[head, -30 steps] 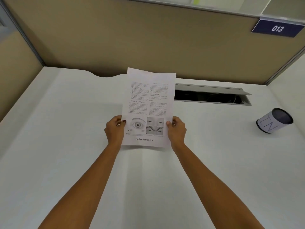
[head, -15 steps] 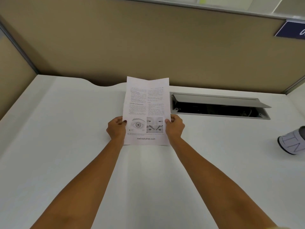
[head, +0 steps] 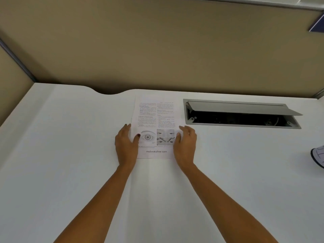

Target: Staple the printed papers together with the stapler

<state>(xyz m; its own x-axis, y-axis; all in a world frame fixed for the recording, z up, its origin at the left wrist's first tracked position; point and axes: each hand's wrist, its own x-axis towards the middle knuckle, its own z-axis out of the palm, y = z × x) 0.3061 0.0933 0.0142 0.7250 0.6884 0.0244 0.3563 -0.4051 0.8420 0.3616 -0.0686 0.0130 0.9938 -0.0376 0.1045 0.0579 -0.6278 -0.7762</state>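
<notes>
The printed papers [head: 156,113] lie flat on the white desk [head: 70,155], text side up, with an eye drawing near the bottom. A second sheet's edge peeks out along the left side. My left hand [head: 126,146] rests at the stack's lower left edge, fingers apart, thumb on the page. My right hand [head: 185,146] lies at the lower right edge, fingers spread, thumb touching the sheet. Neither hand grips the papers. No stapler shows in this view.
A grey cable hatch [head: 242,116] stands open in the desk just right of the papers. A white cup [head: 318,157] lies on its side at the right edge. Beige partition walls [head: 157,50] close off the back and left.
The papers, held up off the desk in both hands before, now lie flat on it. Both hands have let go and opened beside the sheets. The view has shifted left.
</notes>
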